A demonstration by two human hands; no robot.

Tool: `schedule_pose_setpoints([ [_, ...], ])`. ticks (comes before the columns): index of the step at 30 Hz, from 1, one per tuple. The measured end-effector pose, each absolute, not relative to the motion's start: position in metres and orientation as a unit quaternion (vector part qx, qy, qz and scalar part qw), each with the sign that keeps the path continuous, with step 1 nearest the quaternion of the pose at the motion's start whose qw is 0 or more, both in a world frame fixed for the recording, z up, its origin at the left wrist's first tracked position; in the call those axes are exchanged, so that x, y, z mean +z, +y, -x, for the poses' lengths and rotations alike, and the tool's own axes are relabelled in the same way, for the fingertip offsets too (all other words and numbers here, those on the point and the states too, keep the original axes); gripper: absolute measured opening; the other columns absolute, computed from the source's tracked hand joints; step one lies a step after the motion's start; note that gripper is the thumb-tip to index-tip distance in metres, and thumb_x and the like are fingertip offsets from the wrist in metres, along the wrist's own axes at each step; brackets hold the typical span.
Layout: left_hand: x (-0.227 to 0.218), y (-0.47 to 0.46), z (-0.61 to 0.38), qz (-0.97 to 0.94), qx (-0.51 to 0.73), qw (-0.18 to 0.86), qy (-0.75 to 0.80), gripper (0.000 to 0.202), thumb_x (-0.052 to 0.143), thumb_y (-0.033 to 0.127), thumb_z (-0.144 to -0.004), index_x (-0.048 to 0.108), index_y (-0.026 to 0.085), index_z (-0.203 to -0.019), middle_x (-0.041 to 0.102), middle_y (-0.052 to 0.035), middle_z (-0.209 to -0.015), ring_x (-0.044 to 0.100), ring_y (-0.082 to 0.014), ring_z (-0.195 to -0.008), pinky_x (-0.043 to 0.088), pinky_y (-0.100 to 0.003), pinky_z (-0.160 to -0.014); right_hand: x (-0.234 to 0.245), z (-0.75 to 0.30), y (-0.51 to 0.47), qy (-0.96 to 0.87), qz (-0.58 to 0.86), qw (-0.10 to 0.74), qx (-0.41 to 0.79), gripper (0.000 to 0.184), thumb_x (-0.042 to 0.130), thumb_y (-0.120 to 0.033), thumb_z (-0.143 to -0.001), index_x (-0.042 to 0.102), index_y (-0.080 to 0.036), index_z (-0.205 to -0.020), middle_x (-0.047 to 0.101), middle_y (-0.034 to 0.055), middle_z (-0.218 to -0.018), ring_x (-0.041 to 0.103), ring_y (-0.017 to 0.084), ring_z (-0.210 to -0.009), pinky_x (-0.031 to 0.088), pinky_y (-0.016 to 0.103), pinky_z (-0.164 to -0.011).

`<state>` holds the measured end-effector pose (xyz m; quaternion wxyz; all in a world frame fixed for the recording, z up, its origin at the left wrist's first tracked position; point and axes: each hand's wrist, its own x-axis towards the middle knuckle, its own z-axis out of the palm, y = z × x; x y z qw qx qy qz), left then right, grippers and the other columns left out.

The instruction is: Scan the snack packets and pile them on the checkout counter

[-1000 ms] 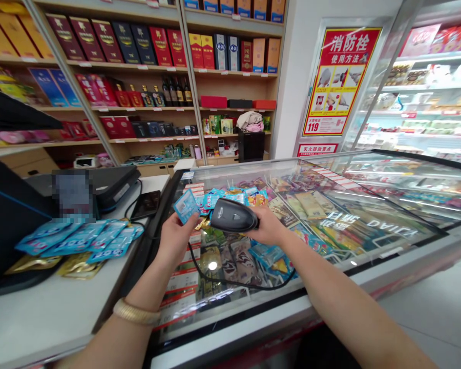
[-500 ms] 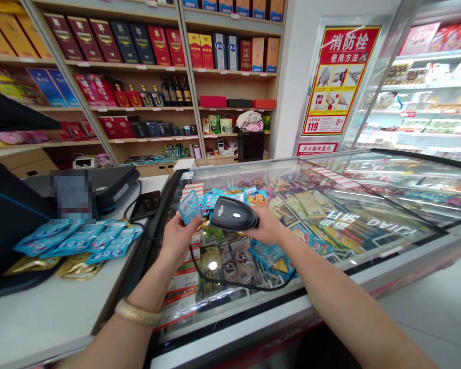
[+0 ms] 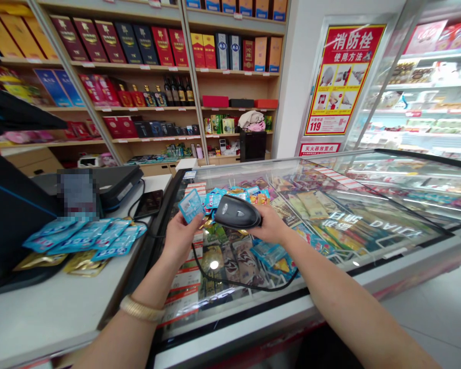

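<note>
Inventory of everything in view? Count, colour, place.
scanner: one, black, over freezer
small packet: one, blue, beside scanner
cable: one, black, across freezer
freezer: one, silver rim, centre
bags: many, mixed, inside freezer
blue packets: several, blue, counter
gold packets: several, gold, counter
phone: one, black, counter
boxes: many, mixed, back shelves
bottles: several, dark, back shelves
poster: one, red, wall
bracelet: one, gold, left wrist
left hand: one, bare, holding small packet
right hand: one, bare, holding scanner

This is a grocery shop — the wall shelves (image 3: pixel 238 86) carry rows of boxes (image 3: pixel 107 41) and bottles (image 3: pixel 182 92), with price tags (image 3: pixel 172 68) along the edges. A glass-topped freezer (image 3: pixel 234 328) full of packets (image 3: pixel 249 262) stands beside the counter (image 3: pixel 61 318), a scanner (image 3: pixel 238 212) is held over the freezer — and brightly lit racks (image 3: pixel 438 111) of packaged goods (image 3: pixel 424 38) stand beyond.
</note>
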<state>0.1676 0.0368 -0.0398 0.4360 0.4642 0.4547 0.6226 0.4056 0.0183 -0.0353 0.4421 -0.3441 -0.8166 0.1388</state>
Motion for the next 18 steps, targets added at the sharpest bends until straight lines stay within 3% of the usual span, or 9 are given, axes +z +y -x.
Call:
schedule_pose_setpoints([
  [6,-0.021,0.046,-0.137,-0.434,0.661,0.357,0.497,0.039,0.074,0.040,-0.061,0.056,0.017,-0.087,0.066,-0.0013,-0.080,0.063,-0.0156,-0.068,0.055,-0.034,-0.071,-0.035,-0.410,0.021,-0.809,0.362,0.452,0.102,0.020,0.064,-0.025,-0.074,0.067,-0.017,-0.092,0.073,0.0064,-0.086,0.067,0.021,-0.077,0.051,0.030,-0.073],
  [9,-0.006,0.052,-0.096,-0.440,0.639,0.234,0.586,0.043,0.069,0.035,-0.066,0.054,0.018,-0.103,0.065,-0.0017,-0.080,0.062,-0.0164,-0.062,0.054,-0.034,-0.067,-0.035,-0.410,0.021,-0.805,0.356,0.464,0.101,0.018,0.063,-0.026,-0.076,0.068,-0.017,-0.091,0.074,0.0068,-0.086,0.068,0.022,-0.078,0.051,0.030,-0.073],
  [11,0.005,0.053,-0.066,-0.472,0.573,0.113,0.660,0.049,0.069,0.032,-0.068,0.053,0.018,-0.112,0.066,-0.0037,-0.085,0.064,-0.0195,-0.066,0.053,-0.037,-0.070,-0.035,-0.410,0.021,-0.803,0.361,0.464,0.098,0.019,0.064,-0.026,-0.076,0.068,-0.017,-0.092,0.074,0.0069,-0.086,0.068,0.022,-0.078,0.051,0.031,-0.073],
  [13,0.015,0.052,-0.040,-0.503,0.469,0.010,0.726,0.043,0.068,0.031,-0.069,0.058,0.017,-0.108,0.067,-0.0072,-0.087,0.066,-0.0249,-0.078,0.052,-0.040,-0.076,-0.036,-0.410,0.021,-0.804,0.368,0.459,0.092,0.020,0.065,-0.026,-0.075,0.068,-0.018,-0.093,0.074,0.0071,-0.088,0.068,0.022,-0.079,0.051,0.031,-0.075],
  [18,0.025,0.063,-0.008,-0.542,0.286,-0.041,0.789,0.024,0.057,0.034,-0.075,0.063,0.016,-0.091,0.067,-0.0140,-0.077,0.064,-0.0377,-0.096,0.049,-0.048,-0.082,-0.037,-0.411,0.022,-0.808,0.374,0.447,0.090,0.020,0.065,-0.026,-0.074,0.068,-0.018,-0.092,0.073,0.0059,-0.084,0.066,0.020,-0.076,0.050,0.029,-0.072],
])
